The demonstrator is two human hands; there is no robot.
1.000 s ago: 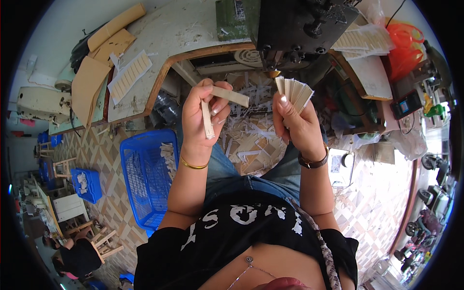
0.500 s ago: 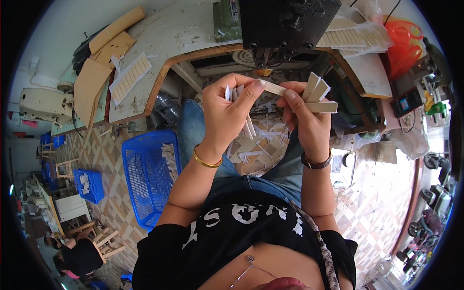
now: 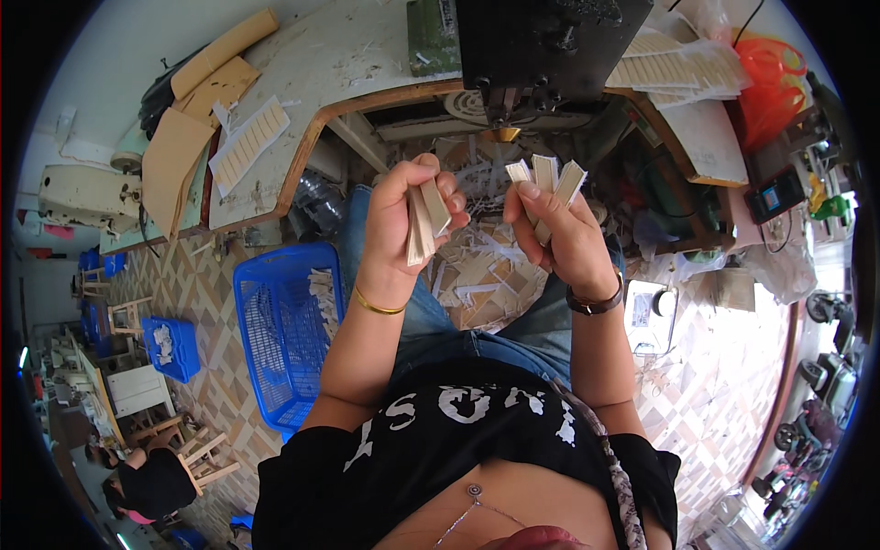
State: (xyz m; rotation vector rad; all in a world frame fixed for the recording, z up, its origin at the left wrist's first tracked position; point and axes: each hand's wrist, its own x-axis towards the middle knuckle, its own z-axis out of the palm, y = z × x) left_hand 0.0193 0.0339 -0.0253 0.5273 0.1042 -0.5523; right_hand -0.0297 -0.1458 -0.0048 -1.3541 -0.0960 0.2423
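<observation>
My left hand [image 3: 389, 215] is closed round a small stack of flat cream strips [image 3: 431, 216], their ends pointing down toward my wrist. Across a gap, my right hand [image 3: 574, 242] pinches a few more strips [image 3: 545, 172] between thumb and fingers, fanned out with their tips up. The material of the strips cannot be told for sure; they look stiff, with pale layered edges. Both hands are above my lap, in front of a black machine head [image 3: 554, 55] with a small brass-coloured part [image 3: 506, 135] under it. The two bundles do not touch.
A worn worktable [image 3: 357, 64] with a wooden edge curves round the machine. Sheets of strips [image 3: 252, 142] lie on its left, with others [image 3: 678, 69] at the right beside a red plastic bag [image 3: 768, 87]. A blue basket [image 3: 275, 367] stands left of my leg. Paper scraps litter the floor.
My hands have moved apart; the strip stretched between them is no longer there. The left hand has turned, showing its stack, and the right-hand strips now point up instead of rightward.
</observation>
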